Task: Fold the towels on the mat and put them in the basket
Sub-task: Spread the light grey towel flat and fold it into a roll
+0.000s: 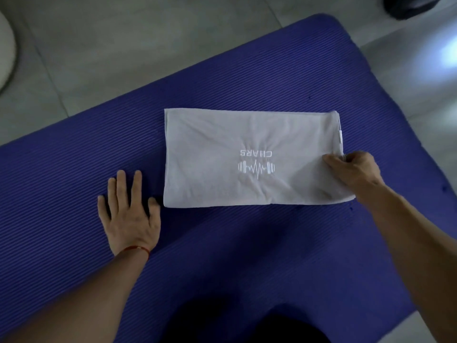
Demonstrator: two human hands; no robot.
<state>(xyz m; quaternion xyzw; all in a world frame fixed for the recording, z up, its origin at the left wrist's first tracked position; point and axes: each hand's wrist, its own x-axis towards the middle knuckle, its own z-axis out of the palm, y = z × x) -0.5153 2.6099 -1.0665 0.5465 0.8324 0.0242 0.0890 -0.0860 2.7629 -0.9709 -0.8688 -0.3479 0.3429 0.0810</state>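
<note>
A pale grey towel, folded into a rectangle, lies flat on the purple ribbed mat. A white embroidered logo with lettering faces up near its middle. My right hand pinches the towel's right edge near the front corner, thumb on top and fingers curled under the layers. My left hand rests flat on the mat just left of the towel's front left corner, fingers straight, not touching the cloth. A red thread is tied round my left wrist. No basket is in view.
Grey floor tiles surround the mat. A white rounded object sits at the far left edge, and a dark object at the top right corner. My dark-clad knee shows at the bottom middle.
</note>
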